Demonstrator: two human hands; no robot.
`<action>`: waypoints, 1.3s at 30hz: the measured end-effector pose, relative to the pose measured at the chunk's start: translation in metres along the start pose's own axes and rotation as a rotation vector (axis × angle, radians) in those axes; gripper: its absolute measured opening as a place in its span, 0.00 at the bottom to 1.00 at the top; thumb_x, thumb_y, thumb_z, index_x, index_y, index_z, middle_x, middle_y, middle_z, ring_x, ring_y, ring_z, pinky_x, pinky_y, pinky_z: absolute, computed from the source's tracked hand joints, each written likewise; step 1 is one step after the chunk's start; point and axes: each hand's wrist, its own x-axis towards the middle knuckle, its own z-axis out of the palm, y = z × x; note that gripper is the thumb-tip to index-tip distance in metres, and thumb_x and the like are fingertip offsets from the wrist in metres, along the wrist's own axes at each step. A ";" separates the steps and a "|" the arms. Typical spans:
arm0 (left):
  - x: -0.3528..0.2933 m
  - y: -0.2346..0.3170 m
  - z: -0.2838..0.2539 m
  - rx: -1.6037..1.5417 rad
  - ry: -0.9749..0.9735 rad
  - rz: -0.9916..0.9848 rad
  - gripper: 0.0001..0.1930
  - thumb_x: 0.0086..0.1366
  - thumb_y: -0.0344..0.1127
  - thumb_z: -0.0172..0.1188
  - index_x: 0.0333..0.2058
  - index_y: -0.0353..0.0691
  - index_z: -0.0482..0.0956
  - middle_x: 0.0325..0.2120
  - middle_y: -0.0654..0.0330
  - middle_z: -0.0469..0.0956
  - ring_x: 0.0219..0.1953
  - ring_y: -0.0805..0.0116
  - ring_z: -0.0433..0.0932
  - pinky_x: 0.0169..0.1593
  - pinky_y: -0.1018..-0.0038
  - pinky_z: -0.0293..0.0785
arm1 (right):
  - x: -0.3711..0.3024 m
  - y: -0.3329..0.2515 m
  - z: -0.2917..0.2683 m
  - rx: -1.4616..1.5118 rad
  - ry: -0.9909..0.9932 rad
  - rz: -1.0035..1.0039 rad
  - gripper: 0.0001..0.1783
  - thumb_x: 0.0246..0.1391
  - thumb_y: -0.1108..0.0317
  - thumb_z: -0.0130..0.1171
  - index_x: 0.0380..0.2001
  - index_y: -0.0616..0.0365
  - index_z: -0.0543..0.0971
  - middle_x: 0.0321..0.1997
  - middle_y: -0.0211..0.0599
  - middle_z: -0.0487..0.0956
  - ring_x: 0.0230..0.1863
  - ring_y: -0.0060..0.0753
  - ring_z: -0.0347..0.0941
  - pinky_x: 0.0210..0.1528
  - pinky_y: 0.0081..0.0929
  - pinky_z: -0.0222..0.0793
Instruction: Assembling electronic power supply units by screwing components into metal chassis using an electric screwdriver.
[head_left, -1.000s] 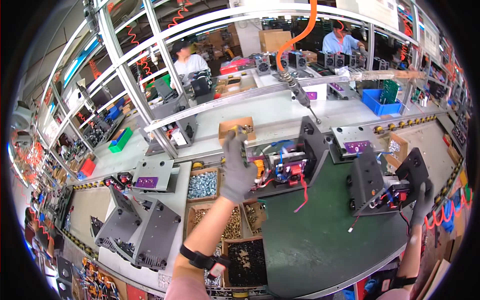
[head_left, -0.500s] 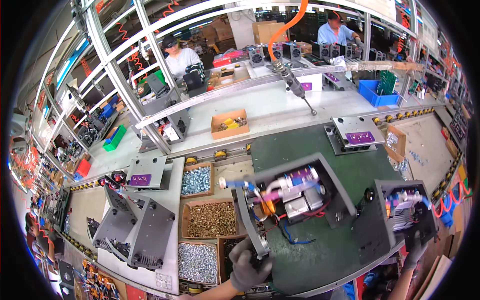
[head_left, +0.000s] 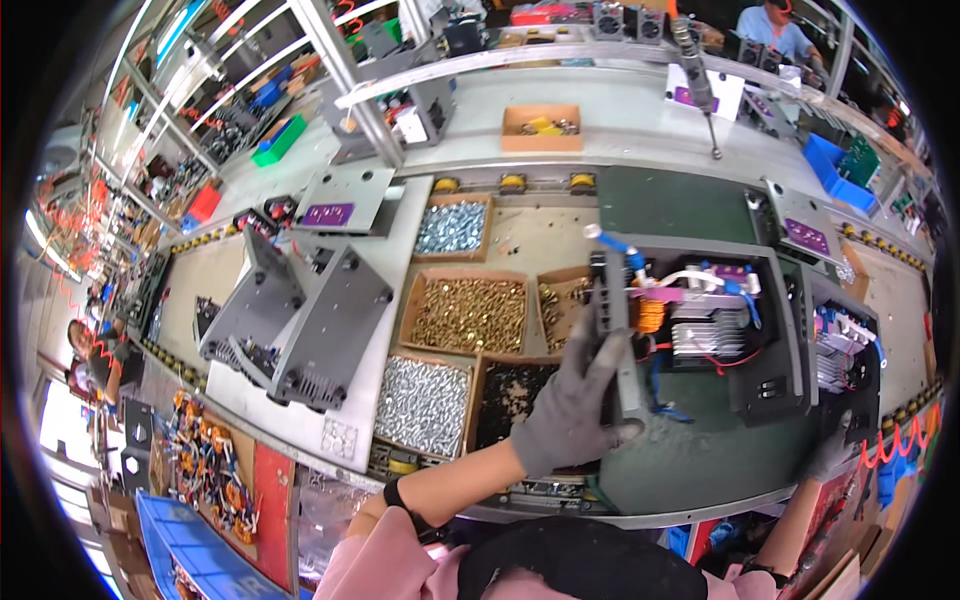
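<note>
An open dark-grey metal housing (head_left: 775, 390) lies on the green mat, with a finned heat sink, an orange coil and coloured wires showing inside. My left hand (head_left: 572, 405), in a grey glove, grips its upright left end panel (head_left: 622, 340), fingers along the outer face and thumb by the lower end. Close against its right side is a second open housing (head_left: 860, 400) with similar parts. My right hand (head_left: 830, 452), also gloved, holds that one's near lower edge; some of its fingers are hidden. A blue wire trails onto the mat.
Left of the mat stand boxes of silver screws (head_left: 423, 405), brass-coloured screws (head_left: 470, 310), bluish screws (head_left: 452, 228) and black screws (head_left: 515, 400). Further left is a grey metal case (head_left: 335, 330). A power screwdriver (head_left: 692, 65) hangs above the back table. Co-workers are across and at left.
The view has swung left and downward. The left housing has turned squarer to the mat, beside the right one. My left hand has moved up along its end panel.
</note>
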 end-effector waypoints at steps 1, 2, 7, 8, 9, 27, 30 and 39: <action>-0.002 -0.006 -0.002 -0.019 0.012 0.061 0.53 0.46 0.48 0.72 0.64 0.37 0.47 0.62 0.32 0.47 0.61 0.31 0.56 0.59 0.54 0.63 | 0.004 0.009 0.005 0.067 -0.013 0.006 0.31 0.56 0.51 0.59 0.53 0.68 0.73 0.51 0.39 0.76 0.47 0.32 0.70 0.53 0.29 0.65; -0.003 -0.015 -0.001 -0.035 0.020 0.127 0.53 0.49 0.49 0.70 0.65 0.37 0.45 0.62 0.33 0.49 0.60 0.33 0.60 0.58 0.55 0.66 | 0.004 0.010 0.011 0.136 -0.024 0.018 0.31 0.56 0.50 0.58 0.53 0.67 0.73 0.52 0.39 0.75 0.48 0.32 0.70 0.53 0.29 0.65; -0.011 -0.077 -0.015 -0.114 -0.011 -0.130 0.29 0.60 0.49 0.59 0.58 0.44 0.66 0.52 0.48 0.71 0.50 0.50 0.75 0.52 0.62 0.72 | 0.009 0.012 -0.010 0.302 -0.221 0.091 0.27 0.59 0.55 0.56 0.52 0.67 0.73 0.53 0.39 0.74 0.51 0.31 0.69 0.56 0.29 0.63; -0.005 -0.095 -0.017 0.022 0.003 -0.233 0.23 0.60 0.44 0.59 0.53 0.45 0.71 0.49 0.53 0.74 0.46 0.52 0.77 0.50 0.64 0.74 | 0.017 0.024 -0.019 0.311 -0.322 0.028 0.25 0.60 0.58 0.55 0.52 0.67 0.72 0.53 0.39 0.74 0.52 0.30 0.68 0.57 0.29 0.62; 0.005 -0.104 -0.018 0.176 0.041 -0.248 0.17 0.58 0.36 0.58 0.48 0.47 0.75 0.40 0.56 0.77 0.38 0.57 0.79 0.42 0.68 0.76 | 0.014 0.022 -0.025 0.307 -0.303 0.026 0.25 0.60 0.58 0.55 0.52 0.67 0.72 0.53 0.39 0.74 0.52 0.30 0.68 0.57 0.29 0.62; 0.110 -0.128 0.025 0.387 -0.493 -0.497 0.15 0.60 0.39 0.55 0.43 0.39 0.77 0.44 0.43 0.77 0.47 0.48 0.76 0.48 0.60 0.73 | -0.053 0.026 -0.187 -1.055 0.058 0.006 0.27 0.46 0.53 0.59 0.48 0.56 0.73 0.42 0.49 0.76 0.44 0.57 0.72 0.48 0.45 0.66; 0.101 -0.122 0.016 0.271 -0.404 -0.472 0.14 0.60 0.39 0.54 0.43 0.41 0.76 0.36 0.48 0.80 0.38 0.51 0.79 0.44 0.64 0.76 | -0.049 0.023 -0.182 -0.893 -0.063 0.046 0.25 0.44 0.55 0.61 0.44 0.56 0.73 0.40 0.52 0.75 0.42 0.58 0.72 0.44 0.47 0.66; 0.086 -0.156 -0.009 -1.436 0.048 -0.755 0.11 0.62 0.31 0.52 0.44 0.39 0.70 0.30 0.59 0.72 0.29 0.69 0.71 0.28 0.80 0.68 | -0.064 -0.072 -0.157 0.684 -0.055 0.234 0.25 0.59 0.47 0.52 0.50 0.54 0.72 0.33 0.22 0.71 0.31 0.17 0.65 0.33 0.17 0.62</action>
